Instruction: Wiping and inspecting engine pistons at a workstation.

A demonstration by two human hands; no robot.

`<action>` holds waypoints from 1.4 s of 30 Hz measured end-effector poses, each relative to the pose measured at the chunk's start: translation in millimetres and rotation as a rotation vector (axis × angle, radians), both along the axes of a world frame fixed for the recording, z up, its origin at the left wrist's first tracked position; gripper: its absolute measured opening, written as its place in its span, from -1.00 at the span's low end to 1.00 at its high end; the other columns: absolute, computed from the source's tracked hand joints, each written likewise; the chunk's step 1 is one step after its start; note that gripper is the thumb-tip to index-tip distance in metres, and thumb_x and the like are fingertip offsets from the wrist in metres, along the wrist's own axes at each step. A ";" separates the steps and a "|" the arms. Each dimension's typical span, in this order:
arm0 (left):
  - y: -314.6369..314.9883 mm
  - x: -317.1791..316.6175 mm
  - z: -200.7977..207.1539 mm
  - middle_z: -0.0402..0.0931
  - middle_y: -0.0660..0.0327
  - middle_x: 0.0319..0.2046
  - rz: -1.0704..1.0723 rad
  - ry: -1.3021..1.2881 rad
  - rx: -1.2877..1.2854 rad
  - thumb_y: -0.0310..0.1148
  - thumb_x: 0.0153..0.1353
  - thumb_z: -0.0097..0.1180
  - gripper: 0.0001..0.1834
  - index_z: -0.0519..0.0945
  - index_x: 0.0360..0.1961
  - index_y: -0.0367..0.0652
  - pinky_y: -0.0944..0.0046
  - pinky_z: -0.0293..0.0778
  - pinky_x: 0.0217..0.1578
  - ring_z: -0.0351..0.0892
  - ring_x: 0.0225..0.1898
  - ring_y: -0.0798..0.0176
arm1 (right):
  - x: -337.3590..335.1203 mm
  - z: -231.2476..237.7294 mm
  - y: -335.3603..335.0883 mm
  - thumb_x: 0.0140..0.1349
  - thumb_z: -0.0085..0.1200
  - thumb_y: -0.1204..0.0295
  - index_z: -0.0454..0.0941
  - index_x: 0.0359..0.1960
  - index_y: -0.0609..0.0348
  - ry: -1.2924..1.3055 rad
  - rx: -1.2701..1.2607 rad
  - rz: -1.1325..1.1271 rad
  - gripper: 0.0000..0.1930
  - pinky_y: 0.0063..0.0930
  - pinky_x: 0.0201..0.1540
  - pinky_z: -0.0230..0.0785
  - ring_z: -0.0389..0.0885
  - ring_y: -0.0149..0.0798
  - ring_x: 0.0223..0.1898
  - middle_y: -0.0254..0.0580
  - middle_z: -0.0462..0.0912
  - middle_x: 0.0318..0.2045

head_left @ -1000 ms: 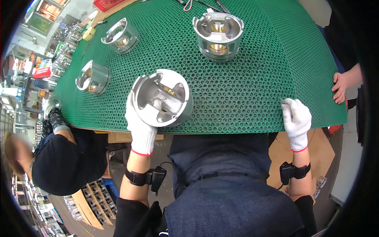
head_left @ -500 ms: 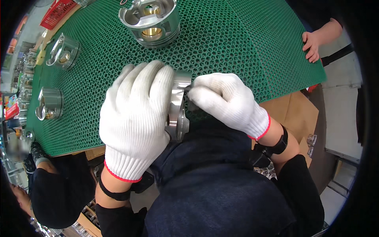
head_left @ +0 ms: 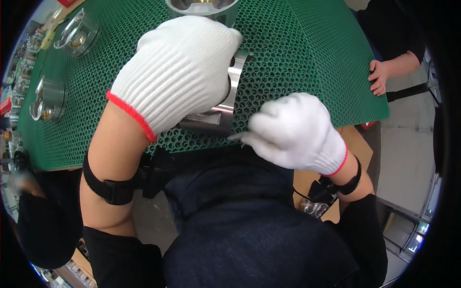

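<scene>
A metal piston (head_left: 234, 91) lies tipped over on the green mat, its bright machined edge to the right and a dark grey skirt with a pale rectangular patch toward me. My left hand (head_left: 180, 72), in a white knit glove with a red cuff, wraps over it from above; the fingertips are hidden behind it. To the lower right of the piston is my gloved right hand (head_left: 290, 132), fingers curled and slightly blurred. A thin greyish tip sticks out from its thumb and finger near the skirt's lower corner; its kind is unclear.
Another piston (head_left: 204, 8) stands just beyond my left hand. Two more pistons, one (head_left: 79, 36) farther and one (head_left: 49, 98) nearer, rest on the left of the green honeycomb mat (head_left: 283, 62). A co-worker's bare hand (head_left: 378, 77) touches the mat's right edge. Cardboard (head_left: 355, 149) lies below.
My left hand has swung over the top of the piston, which is turned so its dark skirt faces me. My right hand has moved down and right, away from the piston's upper edge.
</scene>
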State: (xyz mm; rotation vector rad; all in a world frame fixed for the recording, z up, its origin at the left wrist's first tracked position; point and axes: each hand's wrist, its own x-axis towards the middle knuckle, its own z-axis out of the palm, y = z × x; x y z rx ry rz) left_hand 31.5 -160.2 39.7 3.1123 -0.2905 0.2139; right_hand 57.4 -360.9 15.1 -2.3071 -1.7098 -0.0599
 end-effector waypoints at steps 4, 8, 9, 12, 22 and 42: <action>-2.3 -12.4 6.5 0.62 0.04 -0.20 0.071 0.045 -0.109 -0.43 0.04 0.15 -0.59 0.57 -0.01 -0.09 0.11 0.55 -0.12 0.63 -0.15 -0.03 | -3.8 1.9 -9.7 0.20 0.07 0.14 0.52 -0.63 0.06 0.022 -0.304 0.043 -0.66 -0.34 -0.58 0.43 0.56 -0.17 -0.66 -0.26 0.52 -0.69; 59.5 -59.2 -36.4 0.49 -0.03 0.06 0.048 -0.493 -0.562 -0.48 0.20 0.02 -0.55 0.43 0.16 -0.21 0.10 0.52 0.03 0.56 0.03 0.02 | -4.3 -13.0 -42.8 0.09 0.12 0.37 0.60 -0.55 0.14 0.429 0.146 -0.134 -0.85 -0.34 -0.47 0.42 0.58 -0.13 -0.57 -0.18 0.55 -0.64; 59.2 -68.3 -54.3 0.44 -0.03 0.12 0.249 -0.510 -1.098 -0.50 0.21 0.05 -0.49 0.35 0.22 -0.27 0.12 0.47 0.09 0.51 0.10 0.04 | -4.6 -21.5 -51.2 0.09 0.11 0.39 0.61 -0.53 0.15 0.543 0.143 -0.187 -0.86 -0.36 -0.45 0.44 0.59 -0.15 -0.56 -0.17 0.57 -0.62; 34.0 -105.6 -81.3 0.15 -0.10 0.31 0.513 -0.393 -1.002 -0.31 0.05 0.33 -0.02 0.00 0.39 -0.29 0.06 0.15 0.32 0.21 0.32 0.02 | -6.5 -19.9 -52.3 0.10 0.08 0.41 0.63 -0.50 0.17 0.860 0.138 -0.100 -0.87 -0.42 -0.42 0.46 0.64 -0.20 -0.52 -0.15 0.63 -0.56; 71.2 -135.1 -94.3 0.50 -0.05 0.02 0.515 -0.223 -1.624 -0.43 -0.02 0.37 -0.06 0.11 0.34 -0.40 0.09 0.36 0.18 0.51 0.06 0.13 | -16.8 -20.4 -51.8 0.09 0.02 0.44 0.62 -0.47 0.31 1.667 0.126 -0.252 -0.82 -0.57 -0.53 0.34 0.46 -0.48 -0.61 -0.12 0.68 -0.47; -30.5 -38.9 -3.8 0.56 0.12 -0.08 -0.109 -0.236 -0.077 -0.32 -0.05 0.25 -0.55 0.54 -0.06 -0.09 0.07 0.44 0.02 0.53 0.01 -0.05 | 3.0 -21.0 -9.8 0.28 -0.03 0.27 0.61 -0.35 0.27 1.366 0.362 -0.409 -0.71 -0.56 -0.41 0.36 0.47 -0.46 -0.53 -0.28 0.62 -0.48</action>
